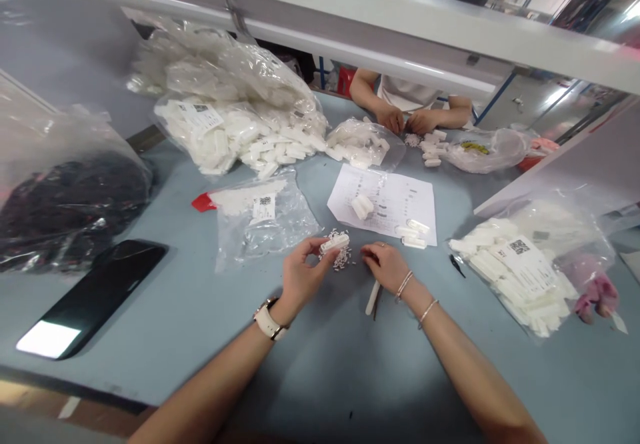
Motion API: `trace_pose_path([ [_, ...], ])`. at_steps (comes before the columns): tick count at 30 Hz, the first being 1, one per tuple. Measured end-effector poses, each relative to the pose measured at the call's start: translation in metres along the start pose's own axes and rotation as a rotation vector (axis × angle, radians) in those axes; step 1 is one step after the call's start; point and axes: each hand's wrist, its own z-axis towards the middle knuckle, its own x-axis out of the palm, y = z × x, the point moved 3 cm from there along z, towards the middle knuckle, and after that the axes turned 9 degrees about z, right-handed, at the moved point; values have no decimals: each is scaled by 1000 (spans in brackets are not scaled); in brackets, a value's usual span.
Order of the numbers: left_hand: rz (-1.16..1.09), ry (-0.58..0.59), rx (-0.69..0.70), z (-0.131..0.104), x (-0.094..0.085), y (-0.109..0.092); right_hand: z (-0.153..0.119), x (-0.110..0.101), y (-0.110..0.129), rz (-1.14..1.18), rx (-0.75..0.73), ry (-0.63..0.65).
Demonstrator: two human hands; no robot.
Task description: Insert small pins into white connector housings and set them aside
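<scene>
Pinched between thumb and fingers of the left hand (306, 272), there's the white piece (335, 241), oblong and smooth, held right over a scatter of tiny white bits (343, 258). The right hand (389, 267) sits just beside them, fingers curled, and whether it grips anything I can't tell. Both forearms reach in from the near edge, angled toward each other, backs of the hands up. Farther out, a printed sheet (345, 194), its text too small to read; QR codes mark the labels on the flat bag (265, 207) and right-hand bag (520, 257).
</scene>
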Motion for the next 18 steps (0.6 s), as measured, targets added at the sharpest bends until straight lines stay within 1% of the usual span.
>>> trace_pose_path([
  [3, 7, -2, -3, 0, -1, 0, 1, -6, -3, 98, 11, -54],
  [8, 18, 3, -20, 0, -1, 2, 1, -8, -2, 170, 2, -35],
  [13, 10, 2, -37, 0, -1, 1, 2, -16, -10, 62, 71, -68],
  [15, -3, 10, -41, 0, -1, 1, 3, -20, -12, 1, 97, -37],
  [18, -10, 24, -39, 0, 0, 1, 3, -19, -9, -77, 96, 43],
])
